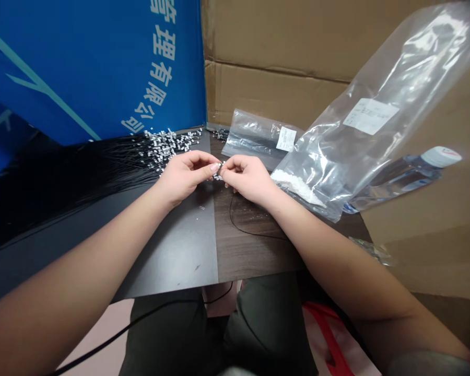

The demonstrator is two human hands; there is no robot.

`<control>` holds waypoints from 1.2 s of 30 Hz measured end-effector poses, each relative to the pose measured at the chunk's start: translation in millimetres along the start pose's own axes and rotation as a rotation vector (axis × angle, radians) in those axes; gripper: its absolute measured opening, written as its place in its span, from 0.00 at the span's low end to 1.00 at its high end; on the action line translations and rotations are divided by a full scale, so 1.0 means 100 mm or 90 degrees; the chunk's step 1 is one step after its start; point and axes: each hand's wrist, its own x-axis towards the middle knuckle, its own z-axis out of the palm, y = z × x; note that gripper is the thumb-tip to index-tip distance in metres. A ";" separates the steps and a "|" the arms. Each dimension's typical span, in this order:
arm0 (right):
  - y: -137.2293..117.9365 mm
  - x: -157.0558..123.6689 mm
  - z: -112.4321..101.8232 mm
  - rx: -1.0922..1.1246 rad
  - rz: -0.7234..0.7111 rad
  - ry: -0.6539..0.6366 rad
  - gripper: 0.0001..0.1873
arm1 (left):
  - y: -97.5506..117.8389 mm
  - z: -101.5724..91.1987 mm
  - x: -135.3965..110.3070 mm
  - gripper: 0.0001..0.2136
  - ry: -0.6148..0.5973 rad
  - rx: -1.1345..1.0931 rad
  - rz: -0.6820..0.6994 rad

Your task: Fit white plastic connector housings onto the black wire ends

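Observation:
My left hand [188, 175] and my right hand [248, 176] meet fingertip to fingertip above the table. The left thumb and index finger are pinched together on something too small to make out. Closed in a pinch too, the right hand has a thin black wire [238, 228] running down from it, which curves toward my right forearm. Small white connectors [218, 177] lie just beneath the fingertips. Left of my left hand spreads a large bundle of black wires [62, 177], with many white connectors [168, 146] at their ends.
A clear plastic bag [337, 151] holding small white pieces [297, 187] leans at the right, beside a water bottle [403, 177]. Behind my hands lies a smaller labelled bag [254, 138]. Cardboard [274, 36] and a blue panel [102, 57] stand behind the table [172, 261].

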 end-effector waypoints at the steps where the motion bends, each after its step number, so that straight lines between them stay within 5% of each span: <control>1: 0.00 0.00 0.00 -0.007 -0.002 -0.002 0.05 | 0.00 0.00 0.00 0.19 -0.004 0.008 -0.001; 36: -0.02 -0.03 0.02 -0.123 -0.032 -0.018 0.10 | -0.01 -0.02 0.00 0.13 -0.114 0.170 -0.041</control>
